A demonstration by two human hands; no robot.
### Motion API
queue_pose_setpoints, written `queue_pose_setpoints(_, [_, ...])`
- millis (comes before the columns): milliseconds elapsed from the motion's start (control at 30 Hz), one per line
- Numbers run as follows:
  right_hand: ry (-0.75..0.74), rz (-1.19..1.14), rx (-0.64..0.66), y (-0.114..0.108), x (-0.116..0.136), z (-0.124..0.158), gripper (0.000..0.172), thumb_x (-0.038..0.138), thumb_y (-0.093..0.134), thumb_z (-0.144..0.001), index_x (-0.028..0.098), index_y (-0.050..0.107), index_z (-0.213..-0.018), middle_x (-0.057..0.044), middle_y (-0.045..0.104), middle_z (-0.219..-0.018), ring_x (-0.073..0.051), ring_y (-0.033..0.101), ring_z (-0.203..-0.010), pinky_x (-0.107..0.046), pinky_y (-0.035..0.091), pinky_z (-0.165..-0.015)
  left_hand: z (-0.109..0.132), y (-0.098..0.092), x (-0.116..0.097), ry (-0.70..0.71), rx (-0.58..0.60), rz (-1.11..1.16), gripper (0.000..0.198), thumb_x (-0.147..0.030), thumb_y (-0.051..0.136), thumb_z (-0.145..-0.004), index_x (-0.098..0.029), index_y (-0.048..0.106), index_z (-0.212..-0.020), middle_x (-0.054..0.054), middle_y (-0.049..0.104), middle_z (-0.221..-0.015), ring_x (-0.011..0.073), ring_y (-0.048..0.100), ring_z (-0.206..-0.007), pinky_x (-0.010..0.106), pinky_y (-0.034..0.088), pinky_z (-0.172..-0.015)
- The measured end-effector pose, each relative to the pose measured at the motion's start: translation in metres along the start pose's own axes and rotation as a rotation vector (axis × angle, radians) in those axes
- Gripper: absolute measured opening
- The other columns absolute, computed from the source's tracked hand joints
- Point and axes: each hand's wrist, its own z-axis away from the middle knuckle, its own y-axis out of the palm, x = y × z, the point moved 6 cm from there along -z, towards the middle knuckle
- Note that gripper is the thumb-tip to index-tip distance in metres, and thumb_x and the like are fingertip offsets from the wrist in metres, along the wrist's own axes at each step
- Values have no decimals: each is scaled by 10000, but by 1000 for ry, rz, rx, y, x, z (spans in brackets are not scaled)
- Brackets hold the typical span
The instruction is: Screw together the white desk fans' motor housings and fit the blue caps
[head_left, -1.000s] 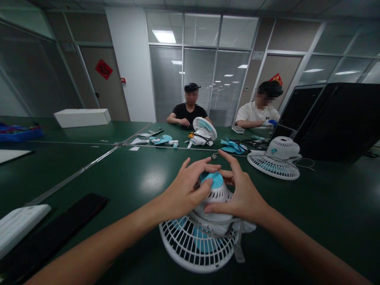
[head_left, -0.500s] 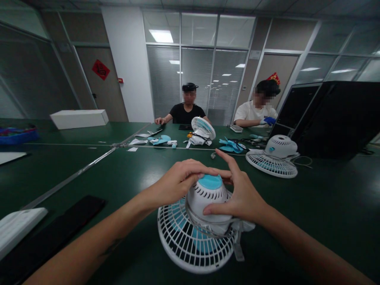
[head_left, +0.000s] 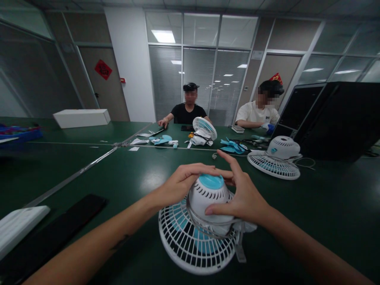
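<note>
White fan (head_left: 204, 215) lies grille-down on the green table (head_left: 133, 170), toward its near edge. The right hand (head_left: 245, 198) is clamped around the fan's housing (head_left: 199, 200); the left hand (head_left: 180, 183) lies against the blue cap (head_left: 211, 182), whether gripping I cannot tell.

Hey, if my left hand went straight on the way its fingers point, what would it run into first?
Probably your right hand: your left hand points across the top of the fan toward it. They overlap in the picture, so I can't tell whether they already touch.
</note>
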Motion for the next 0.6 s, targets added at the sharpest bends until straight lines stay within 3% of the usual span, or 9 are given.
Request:
queue_pose_setpoints(167, [-50,-43,46,4,0,0,1182,452,888,-577,284,188,-1514,-105,659,-1239,-310,635,-1158,-516,522,-974,-1,-2,45,-125,-306,321,279,-285,500,-923,-198,661,-1133,74,701,-1152,215,640,-1083,359,492,-952])
queue_pose_setpoints(267, [-132,50,79,6,7,1,1016,429,848,-643,281,286,-1475,-105,590,-1337,-290,601,-1194,-492,488,-1011,-1,-9,79,-255,-380,399,277,-360,528,-891,-170,653,-1048,41,684,-891,167,637,-823,284,499,-755])
queue_pose_setpoints(400, [-120,137,193,11,11,3,865,461,824,-656,264,417,-1394,-93,568,-1348,-288,582,-1189,-495,454,-1036,2,-34,104,-334,-380,303,341,-480,558,-827,-145,622,-826,-43,449,-554,107,423,-531,231,352,-540])
queue_pose_setpoints(467, [-67,140,223,11,9,3,875,479,825,-646,259,423,-1391,-89,592,-1301,-285,594,-1160,-492,464,-1022,3,-45,112,-364,-324,177,426,-566,539,-813,-149,598,-748,-58,377,-509,101,351,-493,239,292,-509])
queue_pose_setpoints(600, [-66,201,196,8,12,9,874,488,810,-651,259,426,-1402,-102,582,-1313,-306,580,-1180,-517,450,-1040,17,-58,135,-489,-340,-25,545,-701,423,-801,-188,503,-634,-77,278,-490,101,281,-466,246,238,-483])
